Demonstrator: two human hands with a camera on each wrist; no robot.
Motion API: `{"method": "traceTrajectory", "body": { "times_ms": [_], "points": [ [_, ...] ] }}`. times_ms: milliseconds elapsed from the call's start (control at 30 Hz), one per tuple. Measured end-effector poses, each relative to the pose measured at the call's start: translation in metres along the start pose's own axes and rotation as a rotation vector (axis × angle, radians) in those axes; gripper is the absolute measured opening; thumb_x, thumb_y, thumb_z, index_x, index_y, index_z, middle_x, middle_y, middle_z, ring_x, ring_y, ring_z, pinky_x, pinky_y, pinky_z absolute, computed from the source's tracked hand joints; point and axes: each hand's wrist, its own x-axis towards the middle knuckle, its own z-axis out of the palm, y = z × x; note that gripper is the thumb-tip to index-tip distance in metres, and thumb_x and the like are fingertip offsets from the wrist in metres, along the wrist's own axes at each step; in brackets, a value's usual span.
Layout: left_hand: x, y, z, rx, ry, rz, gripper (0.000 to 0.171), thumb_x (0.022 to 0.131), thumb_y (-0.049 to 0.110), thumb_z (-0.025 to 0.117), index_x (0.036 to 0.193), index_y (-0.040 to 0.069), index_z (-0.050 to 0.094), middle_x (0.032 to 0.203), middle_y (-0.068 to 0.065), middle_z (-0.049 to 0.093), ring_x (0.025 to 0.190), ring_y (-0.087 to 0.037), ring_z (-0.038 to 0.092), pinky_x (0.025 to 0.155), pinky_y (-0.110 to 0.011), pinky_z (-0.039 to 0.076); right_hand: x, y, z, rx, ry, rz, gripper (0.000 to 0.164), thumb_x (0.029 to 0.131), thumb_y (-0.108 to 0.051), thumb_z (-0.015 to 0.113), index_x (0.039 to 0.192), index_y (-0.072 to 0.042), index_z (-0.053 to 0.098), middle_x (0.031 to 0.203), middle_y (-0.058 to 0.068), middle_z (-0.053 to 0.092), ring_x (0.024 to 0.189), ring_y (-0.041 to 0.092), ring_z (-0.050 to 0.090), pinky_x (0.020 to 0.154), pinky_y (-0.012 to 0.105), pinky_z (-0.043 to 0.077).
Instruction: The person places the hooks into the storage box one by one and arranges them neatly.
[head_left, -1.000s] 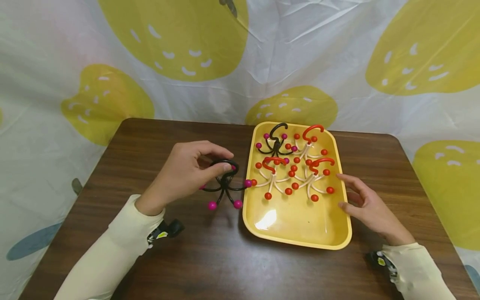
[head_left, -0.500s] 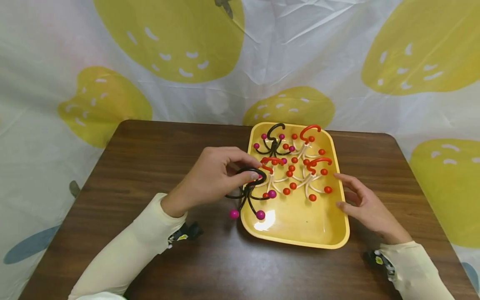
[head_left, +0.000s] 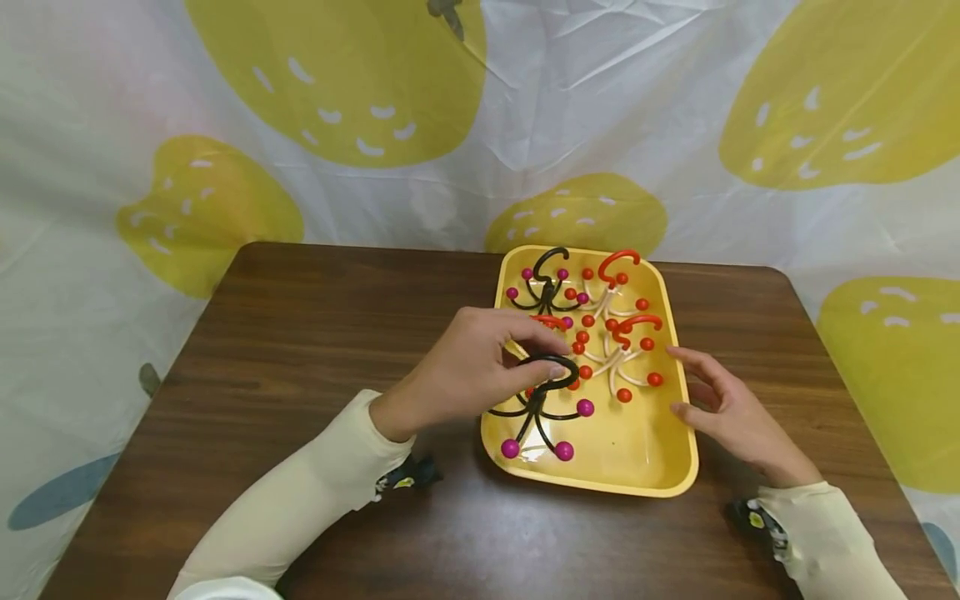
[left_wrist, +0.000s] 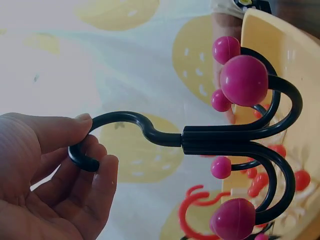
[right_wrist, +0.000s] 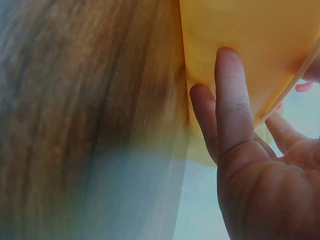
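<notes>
My left hand (head_left: 476,367) pinches the curved top of a black multi-arm hook hanger (head_left: 537,402) with magenta ball tips. In the left wrist view the hanger (left_wrist: 165,139) hangs from thumb and fingers, its arms spread over the tray. The yellow tray (head_left: 600,488) holds another black hanger (head_left: 548,293) at the back left. Cream hangers with red hooks and red balls lie at the back right (head_left: 612,287) and middle right (head_left: 619,357); a third (head_left: 553,322) is mostly hidden by my left hand. My right hand (head_left: 731,421) rests relaxed fingers against the tray's right wall (right_wrist: 250,30).
The tray stands on a dark wood table (head_left: 315,317). Behind it hangs a white cloth (head_left: 420,200) printed with yellow fruit. A white rounded object (head_left: 228,588) shows at the bottom edge, by the left sleeve (head_left: 300,492).
My left hand has carried the black hanger rightward from beside the tray to over its front left part. The right hand stays at the tray's right side.
</notes>
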Motion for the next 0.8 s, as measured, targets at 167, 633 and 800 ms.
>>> {"method": "traceTrajectory", "body": {
  "times_ms": [167, 633, 800],
  "points": [
    [0.007, 0.001, 0.016, -0.051, -0.03, -0.006, 0.019, 0.089, 0.015, 0.087, 0.107, 0.01, 0.083, 0.098, 0.002, 0.082, 0.084, 0.0, 0.066, 0.071, -0.021, 0.061, 0.0, 0.0, -0.002, -0.006, -0.005, 0.035, 0.079, 0.095, -0.003, 0.073, 0.163, -0.013, 0.035, 0.166, 0.024, 0.034, 0.139, 0.059, 0.049, 0.091, 0.021, 0.058],
    [0.027, -0.002, 0.056, -0.085, -0.075, 0.006, 0.02, 0.091, 0.015, 0.085, 0.11, 0.009, 0.082, 0.101, 0.0, 0.083, 0.083, 0.001, 0.066, 0.073, -0.017, 0.055, 0.001, 0.0, -0.004, -0.016, -0.015, 0.058, 0.081, 0.095, -0.005, 0.074, 0.164, -0.016, 0.033, 0.167, 0.024, 0.033, 0.143, 0.06, 0.045, 0.093, 0.023, 0.059],
    [0.033, -0.002, 0.067, -0.07, -0.088, -0.004, 0.024, 0.091, 0.018, 0.085, 0.113, 0.009, 0.082, 0.106, 0.0, 0.083, 0.09, 0.003, 0.07, 0.077, -0.014, 0.056, 0.0, 0.001, -0.005, -0.024, -0.015, 0.049, 0.08, 0.095, -0.006, 0.074, 0.164, -0.016, 0.034, 0.167, 0.024, 0.034, 0.143, 0.061, 0.044, 0.094, 0.028, 0.061]
  ]
}}
